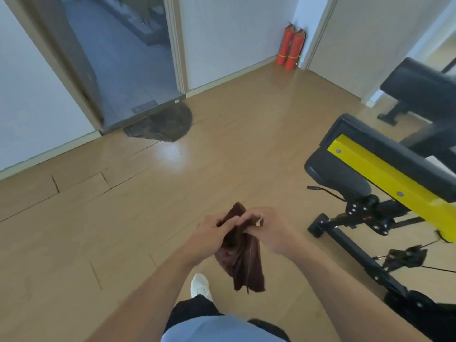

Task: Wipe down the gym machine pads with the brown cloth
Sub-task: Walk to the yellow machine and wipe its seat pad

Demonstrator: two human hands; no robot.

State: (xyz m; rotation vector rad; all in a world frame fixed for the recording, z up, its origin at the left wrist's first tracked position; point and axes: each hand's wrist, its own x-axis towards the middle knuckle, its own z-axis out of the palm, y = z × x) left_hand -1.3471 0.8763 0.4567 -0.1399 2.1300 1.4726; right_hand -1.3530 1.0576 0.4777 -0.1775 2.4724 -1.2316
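A brown cloth [244, 260] hangs folded in front of me at the lower centre of the head view. My left hand [211, 236] grips its upper part from the left, and my right hand [265, 229] pinches its top edge from the right. The gym machine stands to the right: a black seat pad [338, 172] under a yellow and black beam [385, 166], and another black pad [419, 85] farther back. Both hands are well left of the pads, apart from them.
The machine's black floor frame [355, 253] runs along the right with a cable handle [404, 256]. Two red fire extinguishers [291, 49] stand in the far corner. A dark mat [162, 124] lies at an open doorway on the left. My white shoe [200, 285] is on the wooden floor.
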